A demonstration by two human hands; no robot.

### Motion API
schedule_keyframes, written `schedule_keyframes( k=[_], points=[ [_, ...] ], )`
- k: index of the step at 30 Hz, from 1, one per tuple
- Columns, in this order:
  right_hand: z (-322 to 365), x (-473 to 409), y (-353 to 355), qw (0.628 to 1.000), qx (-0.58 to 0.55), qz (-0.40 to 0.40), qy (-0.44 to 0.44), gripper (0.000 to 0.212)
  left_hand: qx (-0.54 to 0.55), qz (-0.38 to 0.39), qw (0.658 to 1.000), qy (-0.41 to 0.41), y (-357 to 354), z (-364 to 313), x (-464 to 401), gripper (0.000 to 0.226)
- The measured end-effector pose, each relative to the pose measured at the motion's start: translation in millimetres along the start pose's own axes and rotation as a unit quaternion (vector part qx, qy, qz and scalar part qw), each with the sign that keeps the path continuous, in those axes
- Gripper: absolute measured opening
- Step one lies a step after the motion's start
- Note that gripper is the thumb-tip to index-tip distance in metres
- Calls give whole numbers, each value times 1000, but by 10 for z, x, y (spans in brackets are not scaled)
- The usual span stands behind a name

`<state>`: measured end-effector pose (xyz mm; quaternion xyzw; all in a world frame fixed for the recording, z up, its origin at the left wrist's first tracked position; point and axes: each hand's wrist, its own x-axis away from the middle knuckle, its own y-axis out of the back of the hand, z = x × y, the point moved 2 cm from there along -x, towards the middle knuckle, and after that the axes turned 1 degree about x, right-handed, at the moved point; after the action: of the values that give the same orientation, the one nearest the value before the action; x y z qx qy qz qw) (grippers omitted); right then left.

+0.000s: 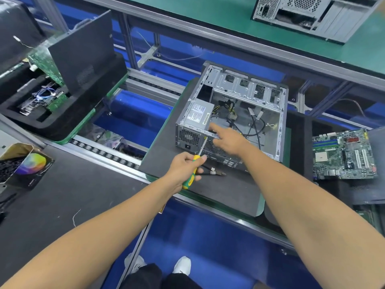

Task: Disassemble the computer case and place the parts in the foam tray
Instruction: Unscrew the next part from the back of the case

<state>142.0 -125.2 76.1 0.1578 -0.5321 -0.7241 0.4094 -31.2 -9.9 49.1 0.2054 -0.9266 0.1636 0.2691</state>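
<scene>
both hands worked at the computer case [239,113] lying open on the grey mat [166,161]. the left hand [184,166] gripped a screwdriver [192,167]; the right hand [228,138] rested on the rim, forefinger straight. the power supply [198,115] looked heavy and rigid, best lifted by its box sides, never its cables.

Two computer cases are in view: one open case [239,113] at centre and another case [308,15] far right. One loose motherboard [343,154] lies right. One screwdriver [192,167] shows, one foam tray [68,113] left, two hands, two shoes.
</scene>
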Motion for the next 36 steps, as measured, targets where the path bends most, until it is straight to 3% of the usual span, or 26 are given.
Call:
schedule_keyframes(
  k=[4,8,13,17,21,25,28,32,36],
  points=[
    [8,-2,17,1000,4,-4,3,45,-58,36,998,4,41,-18,30,41],
    [14,4,26,1000,12,-7,7,48,-47,50,997,21,38,-49,43,47],
    [12,-1,26,1000,11,-3,7,50,-56,6,998,-2,19,-44,37,53],
    [8,-8,14,1000,7,-4,6,50,-16,-5,1000,-10,56,18,4,39],
    [-7,-15,18,1000,10,-3,5,49,-54,27,998,-24,42,18,16,46],
    [-22,-18,1,1000,12,-4,10,46,-32,61,997,17,-7,16,62,52],
    [-27,-25,2,1000,14,-2,9,39,-15,35,999,34,-52,-28,56,49],
    [-32,-29,-2,1000,18,0,7,38,-69,-23,997,-12,-18,-4,18,51],
    [-29,-24,7,999,25,-14,16,39,-24,-11,1000,-12,59,34,-5,41]
  ],
)
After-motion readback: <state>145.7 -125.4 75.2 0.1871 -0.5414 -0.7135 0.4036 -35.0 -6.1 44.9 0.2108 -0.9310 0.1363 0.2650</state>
